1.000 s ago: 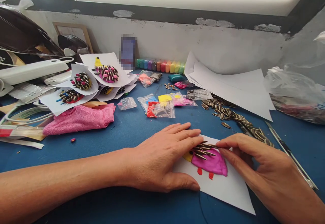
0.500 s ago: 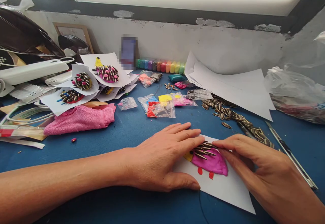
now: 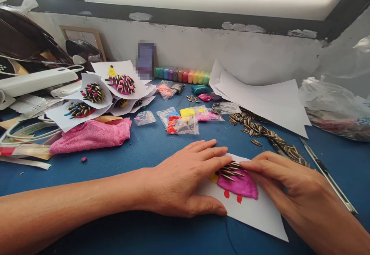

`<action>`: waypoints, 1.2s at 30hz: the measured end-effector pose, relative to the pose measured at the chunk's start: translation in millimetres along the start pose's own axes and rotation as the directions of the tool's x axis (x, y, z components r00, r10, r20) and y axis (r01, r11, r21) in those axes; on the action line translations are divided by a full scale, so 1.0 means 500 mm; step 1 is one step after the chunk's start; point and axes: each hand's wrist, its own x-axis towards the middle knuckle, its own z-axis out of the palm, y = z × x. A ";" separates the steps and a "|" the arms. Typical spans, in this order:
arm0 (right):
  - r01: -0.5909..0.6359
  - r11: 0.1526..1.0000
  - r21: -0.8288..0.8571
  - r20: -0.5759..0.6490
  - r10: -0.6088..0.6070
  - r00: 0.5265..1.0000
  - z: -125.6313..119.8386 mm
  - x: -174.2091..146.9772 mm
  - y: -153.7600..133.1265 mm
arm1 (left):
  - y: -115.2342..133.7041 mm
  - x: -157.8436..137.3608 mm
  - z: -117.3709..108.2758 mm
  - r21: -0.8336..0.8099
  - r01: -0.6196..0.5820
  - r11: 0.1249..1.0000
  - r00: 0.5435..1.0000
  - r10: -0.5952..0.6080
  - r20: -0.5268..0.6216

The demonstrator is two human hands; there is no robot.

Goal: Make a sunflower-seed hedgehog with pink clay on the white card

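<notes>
My left hand [image 3: 193,178] lies flat, fingers stretched, across the left part of a white paper sheet [image 3: 254,220]. On the sheet is a hedgehog shape of magenta clay [image 3: 243,185] with a yellow head [image 3: 214,176], partly under my fingers, and two red clay feet [image 3: 226,194]. Striped sunflower seeds [image 3: 230,171] stick out of the upper part of the magenta clay like spines. My right hand [image 3: 286,182] pinches thumb and forefinger together at the top right of these spines, on a sunflower seed that its fingertips mostly cover.
Loose sunflower seeds [image 3: 266,133] are heaped behind my right hand, with a utility knife [image 3: 329,174] beside them. Clay packets [image 3: 183,124] lie mid-table. Finished seed hedgehogs on paper [image 3: 123,83] and a pink towel [image 3: 92,135] are at left. Blank sheets [image 3: 260,97] lean at the back.
Almost nothing differs. The view has shifted very slightly; my left hand stays flat on the paper and my right fingertips stay at the seed spines.
</notes>
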 end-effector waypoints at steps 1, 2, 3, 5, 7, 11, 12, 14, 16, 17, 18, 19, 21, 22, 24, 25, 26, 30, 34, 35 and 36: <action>-0.003 1.000 0.008 -0.002 0.003 1.000 -0.001 0.001 -0.002 | 0.000 0.000 0.000 -0.001 -0.001 1.000 1.000 0.001 -0.001; -0.004 1.000 0.015 -0.006 0.004 1.000 -0.001 0.003 -0.004 | -0.001 0.000 0.001 -0.002 -0.003 1.000 1.000 0.003 -0.002; -0.003 1.000 0.021 -0.019 0.004 1.000 0.000 0.005 -0.006 | -0.001 0.000 0.001 -0.001 -0.005 1.000 1.000 0.005 -0.002; 0.005 1.000 0.023 -0.051 -0.004 0.999 0.001 0.008 -0.009 | -0.001 0.000 0.000 0.003 -0.005 1.000 1.000 0.005 -0.001; 0.022 1.000 0.011 -0.072 -0.021 0.997 0.004 0.010 -0.009 | 0.000 0.000 0.000 0.005 -0.002 1.000 1.000 0.002 0.002; 0.058 0.998 -0.032 -0.059 -0.060 0.996 0.004 0.010 -0.008 | 0.002 0.001 -0.001 0.007 0.005 1.000 1.000 -0.005 0.011; 0.059 0.997 -0.044 -0.071 -0.062 0.996 0.002 0.009 -0.008 | 0.002 0.001 -0.002 0.008 0.007 1.000 1.000 -0.008 0.014; 0.054 0.997 -0.059 -0.109 -0.061 0.992 -0.002 0.006 -0.009 | 0.002 0.001 -0.003 0.010 0.014 1.000 1.000 -0.014 0.019; 0.052 0.997 -0.062 -0.140 -0.060 0.988 -0.007 0.002 -0.009 | 0.002 0.000 -0.004 0.011 0.015 1.000 1.000 -0.016 0.023; 0.050 0.997 -0.066 -0.148 -0.060 0.987 -0.010 0.001 -0.008 | 0.002 0.000 -0.004 0.014 0.016 1.000 1.000 -0.017 0.025; 0.044 0.996 -0.081 -0.162 -0.057 0.985 -0.012 -0.001 -0.005 | 0.002 -0.001 -0.005 0.017 0.018 1.000 0.999 -0.019 0.028; 0.033 0.994 -0.108 -0.181 -0.052 0.982 -0.015 -0.002 -0.001 | 0.002 -0.001 -0.005 0.021 0.020 1.000 0.999 -0.021 0.032; -0.007 0.983 -0.182 -0.222 -0.034 0.974 -0.021 -0.001 0.010 | 0.003 -0.001 -0.005 0.026 0.026 0.999 0.999 -0.027 0.035; -0.040 0.975 -0.220 -0.239 -0.014 0.971 -0.024 0.000 0.017 | 0.004 -0.001 -0.004 0.026 0.027 0.999 0.999 -0.028 0.037; -0.113 0.951 -0.287 -0.254 0.038 0.966 -0.030 0.004 0.034 | 0.004 -0.001 -0.004 0.025 0.023 0.999 0.999 -0.024 0.036; -0.141 0.937 -0.318 -0.248 0.061 0.967 -0.033 0.007 0.043 | 0.004 -0.001 -0.004 0.025 0.021 0.999 0.999 -0.022 0.035; -0.160 0.924 -0.346 -0.240 0.078 0.968 -0.035 0.010 0.052 | 0.005 -0.001 -0.004 0.024 0.019 1.000 0.999 -0.020 0.033; -0.171 0.895 -0.412 -0.191 0.099 0.977 -0.032 0.027 0.079 | 0.005 -0.001 -0.004 0.006 0.029 1.000 0.999 -0.029 0.020; -0.160 0.878 -0.452 -0.126 0.115 0.985 -0.017 0.054 0.092 | 0.003 -0.001 -0.001 -0.004 0.038 0.999 0.999 -0.038 0.019; -0.156 0.873 -0.463 -0.111 0.118 0.987 -0.013 0.061 0.094 | 0.002 -0.001 0.000 -0.001 0.037 0.999 0.999 -0.037 0.018; -0.154 0.868 -0.473 -0.098 0.121 0.988 -0.010 0.068 0.095 | 0.002 -0.001 0.001 0.003 0.033 0.999 0.999 -0.033 0.014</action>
